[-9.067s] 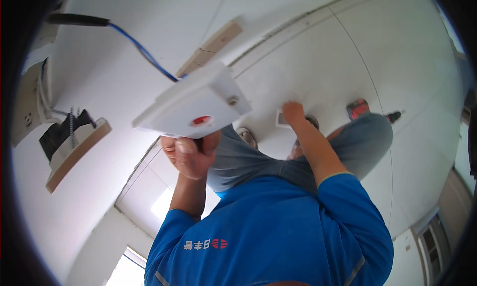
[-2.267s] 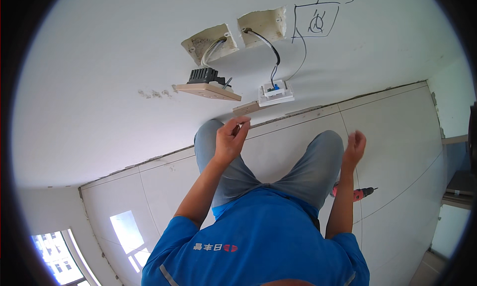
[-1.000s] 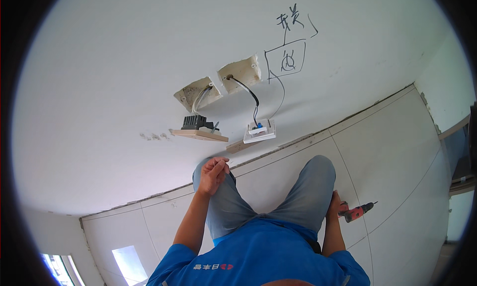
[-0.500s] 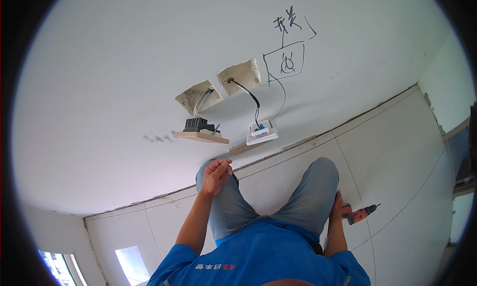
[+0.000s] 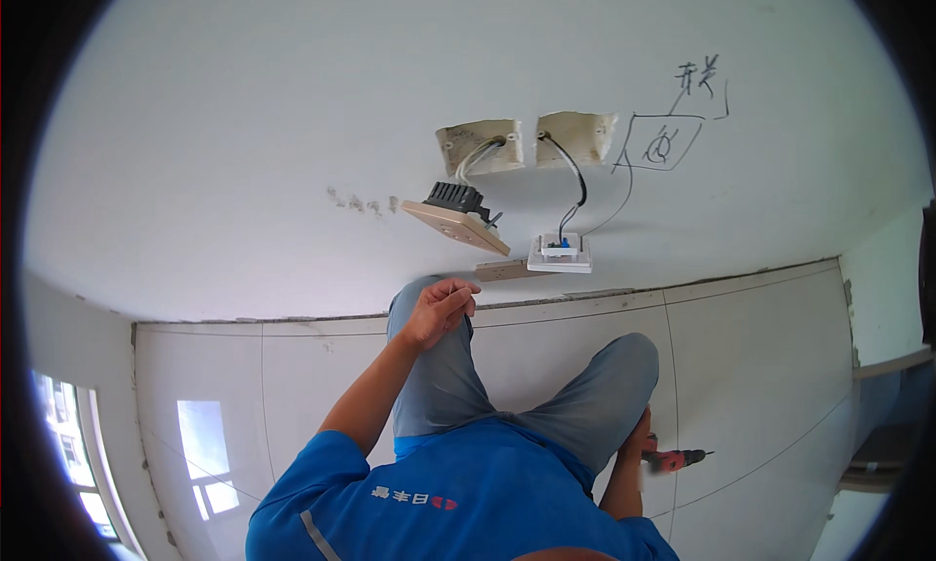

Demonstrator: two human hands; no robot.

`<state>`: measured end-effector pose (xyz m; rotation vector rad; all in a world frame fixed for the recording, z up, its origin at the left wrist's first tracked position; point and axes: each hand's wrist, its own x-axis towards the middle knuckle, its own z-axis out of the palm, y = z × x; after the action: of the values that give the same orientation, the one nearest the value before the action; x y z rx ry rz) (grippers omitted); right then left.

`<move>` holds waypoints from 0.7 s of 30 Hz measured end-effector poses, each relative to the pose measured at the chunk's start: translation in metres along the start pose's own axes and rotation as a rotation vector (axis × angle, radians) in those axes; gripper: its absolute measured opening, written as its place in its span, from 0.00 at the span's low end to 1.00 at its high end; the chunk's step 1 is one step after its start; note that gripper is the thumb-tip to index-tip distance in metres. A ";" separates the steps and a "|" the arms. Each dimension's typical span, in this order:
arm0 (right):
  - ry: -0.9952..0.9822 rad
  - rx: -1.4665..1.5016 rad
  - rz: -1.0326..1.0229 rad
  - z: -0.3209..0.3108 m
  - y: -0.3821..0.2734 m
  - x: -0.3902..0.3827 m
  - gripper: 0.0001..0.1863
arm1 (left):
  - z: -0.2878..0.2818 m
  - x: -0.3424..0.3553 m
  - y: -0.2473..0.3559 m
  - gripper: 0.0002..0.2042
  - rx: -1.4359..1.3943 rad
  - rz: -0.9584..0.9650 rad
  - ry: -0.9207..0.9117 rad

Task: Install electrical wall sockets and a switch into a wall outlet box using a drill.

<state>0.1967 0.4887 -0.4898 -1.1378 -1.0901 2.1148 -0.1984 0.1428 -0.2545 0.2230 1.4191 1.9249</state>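
My left hand is closed in a pinch above my left knee, in front of the wall. Whatever its fingertips hold is too small to make out. Beside my right thigh, my right hand is closed round the grip of a red and black cordless drill, its bit pointing right; my leg partly hides these fingers. Above my left hand, a beige socket plate with a dark back hangs tilted from its wires. To its right, a white wall plate hangs face down on a black and a white wire.
Two recessed wall boxes sit side by side in the white wall. Right of them is a marker sketch. A beige outlet plate is low on the wall behind the white plate. Pale tiles cover the floor.
The view has turned, so the wall boxes and plates sit further right and more level. The beige socket plate now tilts more steeply. Both hands keep nearly the same pose.
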 end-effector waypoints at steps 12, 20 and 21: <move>-0.008 -0.040 0.047 0.001 -0.008 -0.003 0.27 | -0.001 -0.001 0.000 0.10 -0.002 0.021 -0.018; 0.021 -0.093 0.029 0.003 -0.014 0.007 0.34 | 0.002 -0.002 0.003 0.10 0.041 0.007 0.009; -0.033 -0.101 0.018 -0.001 -0.013 0.006 0.33 | 0.002 -0.003 0.003 0.11 0.034 0.000 0.012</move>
<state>0.1950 0.5011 -0.4817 -1.1670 -1.2187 2.1195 -0.1964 0.1425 -0.2504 0.2278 1.4611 1.9059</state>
